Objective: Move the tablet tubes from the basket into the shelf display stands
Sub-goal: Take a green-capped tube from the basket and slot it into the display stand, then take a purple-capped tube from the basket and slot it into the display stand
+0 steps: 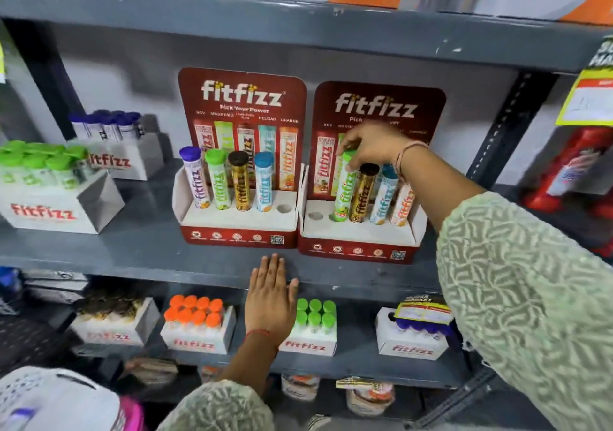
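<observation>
The right hand [371,147] is curled over the cap of a green tube [345,188], fingertips pinching its top from above. The tube stands nearly upright in the right stand [361,231], its long axis running from the hand down and slightly to the hand's left, cap up, foot at the second hole of the tray. Whether the foot is fully seated or only resting at the hole's rim is hard to tell; it leans a little, so it is probably mid-insertion. Directly left of that foot an empty hole [315,215] remains. Just right of the green tube, under the wrist, stand a gold tube [361,195], a blue tube [384,198] and an orange tube [402,206].

The left hand [270,294] lies flat and open, palm down, against the front edge of the shelf [132,258], holding nothing. It sits below and left of the right hand, just under the left stand [237,221], which holds four tubes and has one hole [284,208] free at its right end.

The right hand is the only one on the tube, so the next move turns on pressing straight down along the tube's axis. The basket [132,412] is only a pink edge at the bottom, well below both hands.
</observation>
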### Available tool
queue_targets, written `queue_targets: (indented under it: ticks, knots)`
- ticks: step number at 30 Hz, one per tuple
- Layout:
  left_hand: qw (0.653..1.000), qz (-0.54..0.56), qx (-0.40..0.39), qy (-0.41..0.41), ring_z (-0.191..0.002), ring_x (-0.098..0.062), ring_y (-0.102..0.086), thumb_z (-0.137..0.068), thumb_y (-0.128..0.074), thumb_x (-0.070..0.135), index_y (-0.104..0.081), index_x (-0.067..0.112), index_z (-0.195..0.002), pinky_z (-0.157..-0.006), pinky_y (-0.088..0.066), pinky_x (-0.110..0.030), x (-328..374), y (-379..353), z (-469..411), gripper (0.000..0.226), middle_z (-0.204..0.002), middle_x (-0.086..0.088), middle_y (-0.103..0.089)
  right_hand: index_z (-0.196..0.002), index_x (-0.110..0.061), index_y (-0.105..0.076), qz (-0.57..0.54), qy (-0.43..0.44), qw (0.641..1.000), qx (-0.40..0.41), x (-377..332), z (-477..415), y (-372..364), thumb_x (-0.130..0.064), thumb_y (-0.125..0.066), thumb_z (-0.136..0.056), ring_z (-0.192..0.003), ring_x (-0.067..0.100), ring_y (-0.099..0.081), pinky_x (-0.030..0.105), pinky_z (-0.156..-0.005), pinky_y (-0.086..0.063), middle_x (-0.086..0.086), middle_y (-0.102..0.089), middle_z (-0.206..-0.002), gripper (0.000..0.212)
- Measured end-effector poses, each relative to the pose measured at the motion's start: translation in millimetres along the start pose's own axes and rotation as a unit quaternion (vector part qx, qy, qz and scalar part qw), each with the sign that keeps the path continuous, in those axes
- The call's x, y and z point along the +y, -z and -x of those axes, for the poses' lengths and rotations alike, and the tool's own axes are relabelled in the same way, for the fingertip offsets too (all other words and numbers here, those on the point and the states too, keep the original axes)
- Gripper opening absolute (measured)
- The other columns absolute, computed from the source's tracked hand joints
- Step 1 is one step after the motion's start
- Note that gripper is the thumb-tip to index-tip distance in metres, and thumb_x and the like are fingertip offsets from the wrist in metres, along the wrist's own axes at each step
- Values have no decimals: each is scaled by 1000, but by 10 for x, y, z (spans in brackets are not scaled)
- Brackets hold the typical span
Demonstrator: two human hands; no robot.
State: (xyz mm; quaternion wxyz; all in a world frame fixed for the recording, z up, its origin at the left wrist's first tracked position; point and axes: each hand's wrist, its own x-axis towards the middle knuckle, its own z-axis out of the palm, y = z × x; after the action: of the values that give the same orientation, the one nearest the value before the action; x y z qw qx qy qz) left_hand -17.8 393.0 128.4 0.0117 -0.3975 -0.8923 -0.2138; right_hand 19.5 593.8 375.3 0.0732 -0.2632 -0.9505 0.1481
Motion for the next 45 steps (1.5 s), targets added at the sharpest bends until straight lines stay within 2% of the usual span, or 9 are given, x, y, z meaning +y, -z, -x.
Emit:
queue_targets:
  ticks: [6,11,16,22,27,33,35,38,45]
  knots:
    - [1000,-3,7,-8,-144,-18,3,-98,-17,35,-6,11,-143,-116,8,-31,-7,2,16,53,-157,-7,-5,-111,-12,-65,6,21,999,44,-23,-24,-108,-8,-74,-73,-121,26,-52,29,-99,-39,10,-58,-131,39]
    - [1000,-4,1,-13,-144,-18,4,-98,-17,35,-6,10,-143,-116,8,-32,-20,5,21,53,-157,-7,-5,-109,-11,-66,14,30,999,40,-24,-33,-112,-6,-75,-71,-115,24,-55,23,-87,-37,10,-63,-125,39]
    - [1000,-7,-1,-14,-143,-18,4,-98,-16,35,-5,11,-143,-114,10,-31,-28,1,9,53,-157,-7,-4,-106,-12,-67,29,32,998,47,-46,-8,-124,-5,-75,-70,-116,26,-55,31,-95,-42,10,-63,-124,37]
    - [1000,-6,-6,-15,-144,-18,3,-98,-16,36,-6,11,-143,-114,10,-30,-32,8,10,53,-156,-7,-6,-102,-13,-67,45,35,998,39,-44,5,-135,-7,-78,-68,-112,25,-57,27,-88,-40,8,-65,-120,37]
    - [1000,-6,-6,-19,-144,-18,2,-98,-16,36,-6,10,-143,-114,9,-30,-51,-14,-10,53,-156,-7,-7,-104,-19,-65,107,26,993,43,73,20,-321,-11,-76,-70,-112,30,-54,39,-95,-46,10,-62,-122,37]
    - [999,16,23,-28,-143,-19,2,-98,-16,36,-8,8,-143,-115,8,-31,-145,87,60,53,-156,-9,-9,-129,-33,-47,149,30,986,62,-10,48,-362,-35,-76,-68,-133,29,-38,48,-114,-15,4,-57,-135,68]
    - [997,23,72,11,-141,-25,-8,-93,-15,37,-19,4,-140,-115,1,-33,-320,199,220,58,-152,-15,-21,-125,-27,-53,105,106,975,162,-216,152,-580,-34,-72,-69,-132,28,-39,40,-109,-20,5,-56,-136,60]
    - [985,16,112,134,-135,-39,-24,-89,-22,33,-31,-2,-136,-114,-9,-39,-906,272,701,59,-144,-23,-34,-102,-13,-66,22,251,935,250,-804,322,-1244,-24,-65,-75,-107,33,-58,34,-91,-32,11,-69,-112,29]
    - [884,-12,112,455,-134,-43,-27,-88,-19,36,-30,-5,-135,-109,-23,-55,-2277,294,2198,64,-143,-27,-34,-95,-4,-67,-9,440,897,-49,-2355,544,-3064,-14,-55,-82,-98,36,-60,44,-86,-47,18,-69,-105,21]
